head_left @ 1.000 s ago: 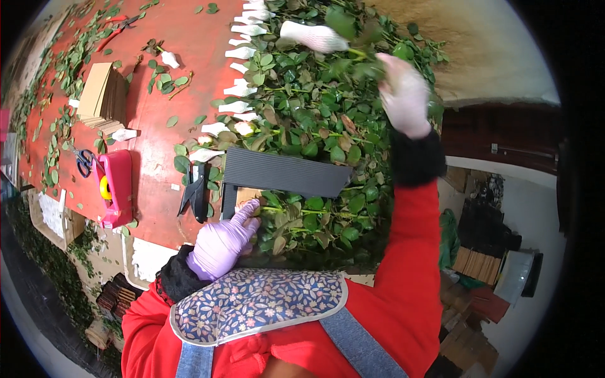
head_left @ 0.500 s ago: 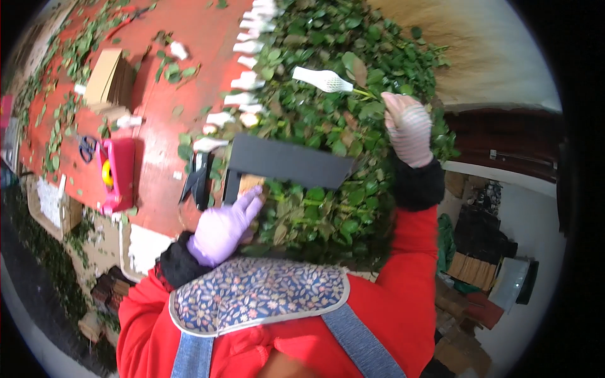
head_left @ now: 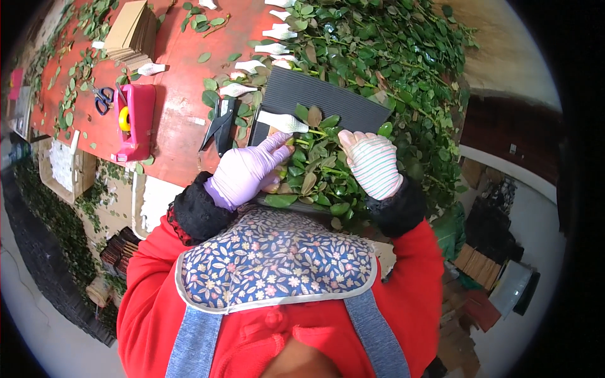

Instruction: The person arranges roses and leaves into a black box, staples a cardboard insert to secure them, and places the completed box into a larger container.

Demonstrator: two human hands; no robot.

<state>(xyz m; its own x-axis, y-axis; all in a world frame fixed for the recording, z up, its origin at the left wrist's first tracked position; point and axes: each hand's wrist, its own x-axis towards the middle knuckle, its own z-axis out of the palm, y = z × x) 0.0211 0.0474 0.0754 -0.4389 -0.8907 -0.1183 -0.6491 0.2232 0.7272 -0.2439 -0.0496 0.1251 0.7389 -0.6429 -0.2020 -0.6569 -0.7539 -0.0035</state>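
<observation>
A rose in a white mesh sleeve (head_left: pixel 283 122) lies over a black corrugated sheet (head_left: pixel 321 101), its leafy stem running to the right. My right hand (head_left: pixel 373 162), in a striped white glove with bare fingertips, is closed around that stem. My left hand (head_left: pixel 242 171), in a lilac glove, rests at the sheet's near-left edge, fingers stretched out beside the sleeved head and touching the stems there. What lies under its fingers is partly hidden. Green leaves (head_left: pixel 318 179) fill the space between the hands. Just left of the sheet lies a black stapler (head_left: pixel 220 126).
Sleeved roses (head_left: pixel 274 48) line the left edge of a large leafy pile (head_left: pixel 378 50). On the red table (head_left: pixel 183 82) are a pink tape dispenser (head_left: pixel 137 120), scissors (head_left: pixel 104 101) and a stack of cardboard pieces (head_left: pixel 131 34). A tray of white sleeves (head_left: pixel 62 167) stands at left.
My right hand has brought the sleeved rose down and left, from above the leafy pile onto the black sheet. My left hand stays by the sheet's edge. The view has shifted somewhat.
</observation>
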